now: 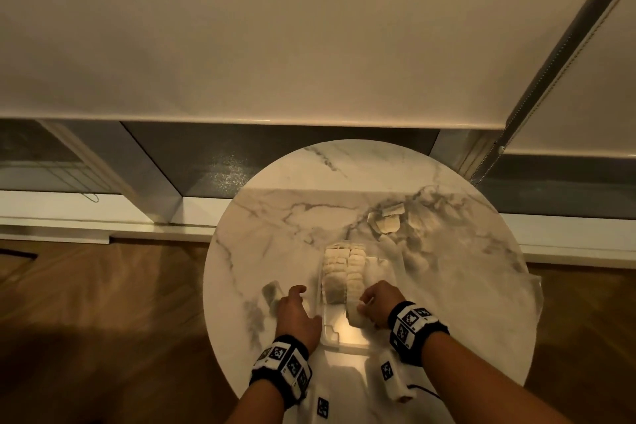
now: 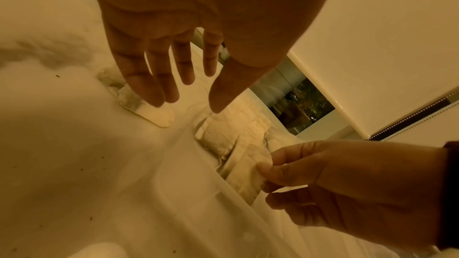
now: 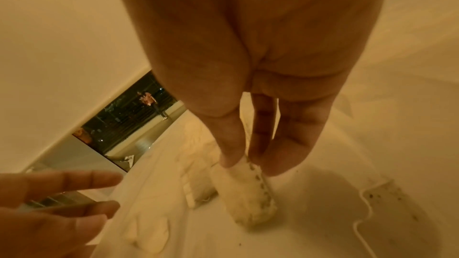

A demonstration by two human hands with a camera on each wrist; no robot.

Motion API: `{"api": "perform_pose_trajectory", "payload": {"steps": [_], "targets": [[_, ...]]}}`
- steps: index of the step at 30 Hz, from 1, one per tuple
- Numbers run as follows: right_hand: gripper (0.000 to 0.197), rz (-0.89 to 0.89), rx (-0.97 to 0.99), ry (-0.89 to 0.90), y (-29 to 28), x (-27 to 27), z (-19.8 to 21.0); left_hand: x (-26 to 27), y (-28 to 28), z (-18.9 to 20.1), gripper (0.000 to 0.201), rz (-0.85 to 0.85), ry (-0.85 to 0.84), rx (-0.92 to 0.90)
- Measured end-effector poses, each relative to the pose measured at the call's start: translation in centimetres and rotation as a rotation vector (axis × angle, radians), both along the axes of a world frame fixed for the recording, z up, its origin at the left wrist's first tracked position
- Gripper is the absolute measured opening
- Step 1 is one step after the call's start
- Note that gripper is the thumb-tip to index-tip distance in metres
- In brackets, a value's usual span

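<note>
left hand (image 1: 296, 315): fingers spread, empty, near table (image 1: 447, 293) front edge | right hand (image 1: 380, 303): palm down, pinching tea bag (image 1: 356, 317) in tray (image 1: 344, 337)

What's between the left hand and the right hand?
Head view: the left wall of the clear container and the near end of its left tea bag row.

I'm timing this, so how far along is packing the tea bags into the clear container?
Done: two rows of tea bags stand in the clear container. In hand: the right hand pinches a tea bag at the right row's near end; the left hand hovers open over a loose tea bag on the table. Left: that bag, a small pile farther back, and the container's near end is bare.
</note>
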State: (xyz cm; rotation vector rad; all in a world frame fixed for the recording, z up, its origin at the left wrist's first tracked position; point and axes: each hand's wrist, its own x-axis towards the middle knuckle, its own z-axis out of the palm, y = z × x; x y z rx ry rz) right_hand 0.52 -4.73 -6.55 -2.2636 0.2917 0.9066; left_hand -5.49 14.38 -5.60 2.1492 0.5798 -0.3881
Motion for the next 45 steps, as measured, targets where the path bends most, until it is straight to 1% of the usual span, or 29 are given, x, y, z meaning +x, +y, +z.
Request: {"api": "perform_pose_trajectory", "payload": {"steps": [2,6,11,17,21,26,30,34,38,40,43,45], "targets": [[0.005,-0.02,-0.045,-0.011,0.2,0.4,-0.2,0.1,0.0,0.0,0.061,0.004,0.003,-0.003],[0.011,-0.052,-0.103,-0.004,0.6,0.7,-0.3,0.0,0.2,0.1,0.057,0.015,0.015,-0.009],[0.013,-0.048,-0.114,0.036,1.2,0.9,-0.2,-0.2,0.1,0.1,0.051,0.033,0.062,-0.05],[0.013,-0.003,-0.135,0.021,1.5,1.3,0.0,-0.2,0.0,0.1,0.046,0.037,0.073,-0.071],[0.015,-0.009,-0.139,0.018,1.3,1.6,-0.1,-0.2,0.1,0.2,0.044,0.023,0.073,-0.07],[0.006,-0.022,-0.134,-0.002,1.1,1.7,0.0,-0.2,0.4,0.2,0.041,0.004,0.067,-0.062],[0.013,-0.051,-0.129,-0.016,0.8,1.6,0.3,-0.1,0.5,-0.1,0.037,-0.024,0.056,-0.035],[0.015,-0.12,-0.088,-0.022,0.7,1.2,1.1,0.0,1.1,-0.2,0.025,-0.02,0.017,0.032],[0.008,-0.251,0.026,-0.076,0.8,0.1,2.0,-0.5,3.1,-0.6,0.022,0.002,0.029,0.137],[0.003,-0.263,0.098,-0.105,1.0,-0.8,2.2,-0.7,4.1,-1.2,0.02,-0.052,0.027,0.198],[0.005,-0.243,0.173,-0.148,1.2,-2.0,2.5,-0.4,5.2,-2.0,0.022,-0.181,-0.001,0.288],[0.007,-0.236,0.19,-0.16,1.4,-2.7,2.7,0.0,5.4,-2.3,0.023,-0.268,-0.037,0.352]]}}
